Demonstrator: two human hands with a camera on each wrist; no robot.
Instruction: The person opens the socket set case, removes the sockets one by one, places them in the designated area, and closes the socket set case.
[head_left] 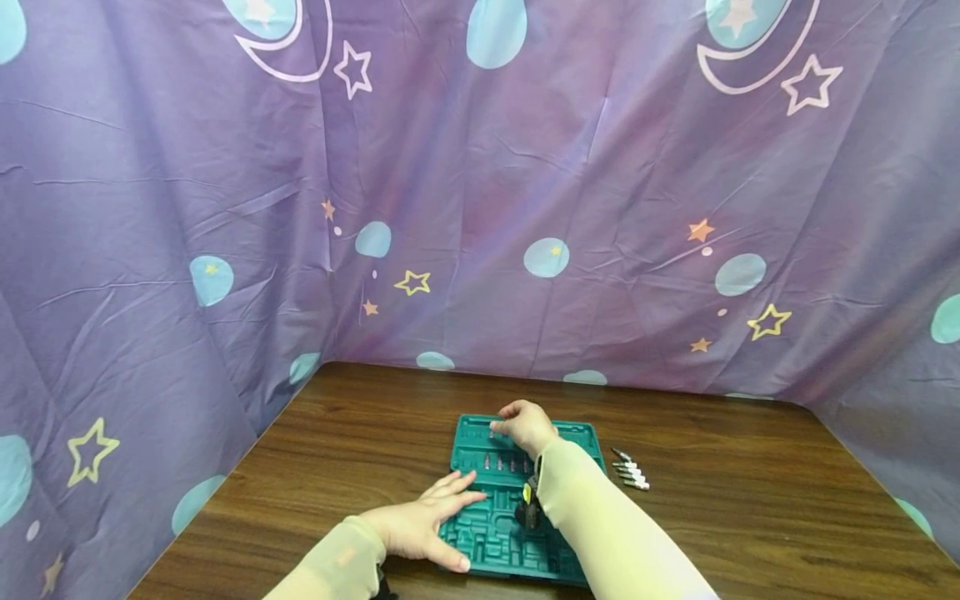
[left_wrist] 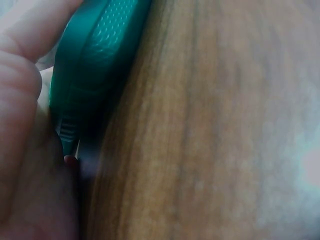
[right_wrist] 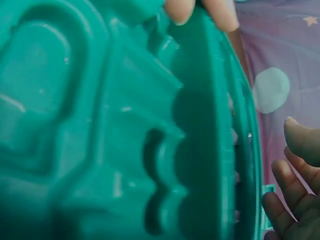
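"Grip first: what is our right hand [head_left: 527, 427] holding?"

"Nothing we can see. Its thumb and fingertips [right_wrist: 283, 172] stand apart, close by a small bit [head_left: 492, 432] in the far half of the green case [head_left: 491, 546]; we can't tell whether they touch it."

"And our left hand [head_left: 420, 527]?"

"Fingers spread, resting at the case's left edge."

"What could go wrong?"

"Our right sleeve [head_left: 600, 508] could brush the row of bits [head_left: 500, 462] and knock some loose; a slack left hand could let the case slide."

"Counts?"

"One case, open on the desk [head_left: 360, 433]; one bit near the fingertips; four in the row, maybe more behind our wrist; silvery pieces [head_left: 633, 472] right of the case, perhaps five, bunched too tightly to be sure."
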